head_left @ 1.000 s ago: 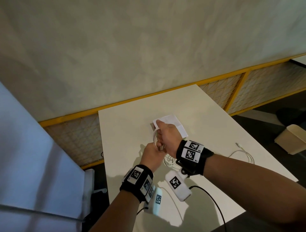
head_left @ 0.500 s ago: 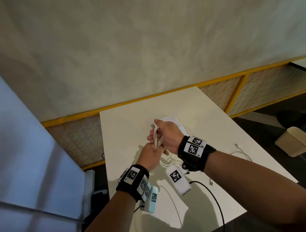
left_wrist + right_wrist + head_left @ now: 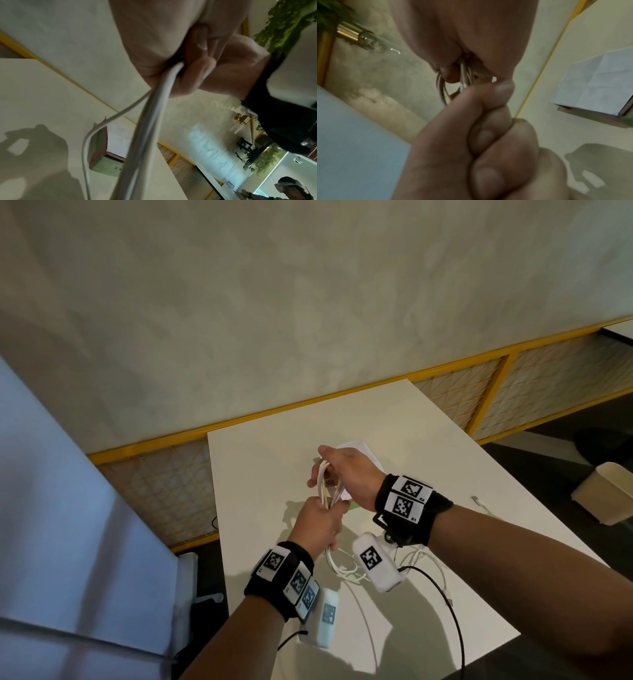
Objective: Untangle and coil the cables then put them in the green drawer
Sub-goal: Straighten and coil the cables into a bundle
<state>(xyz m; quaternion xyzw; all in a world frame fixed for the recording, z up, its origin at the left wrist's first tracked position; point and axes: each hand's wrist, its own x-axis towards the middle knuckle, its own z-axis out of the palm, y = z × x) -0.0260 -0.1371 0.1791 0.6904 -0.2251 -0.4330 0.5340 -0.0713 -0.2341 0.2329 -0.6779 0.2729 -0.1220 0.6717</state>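
Both hands hold a white cable bundle (image 3: 328, 487) above the white table (image 3: 260, 460). My right hand (image 3: 346, 474) grips the top of its loops; the strands (image 3: 465, 77) run through the curled fingers. Just below, my left hand (image 3: 320, 527) clenches the lower part, and the cable (image 3: 154, 108) leaves that fist downward. Loose white cable (image 3: 346, 571) trails onto the table under the hands. The green drawer (image 3: 106, 164) of a small box (image 3: 597, 86) sits open on the table beyond the hands, mostly hidden in the head view.
Another white cable with a plug (image 3: 479, 503) lies on the table to the right. A black cord (image 3: 445, 601) runs off the near edge. A yellow-framed mesh rail (image 3: 486, 402) borders the far side. A beige bin (image 3: 606, 491) stands on the floor at right.
Both hands have risen slightly with the bundle. The loops between them now stand taller and more drawn out, and the view has shifted a little.
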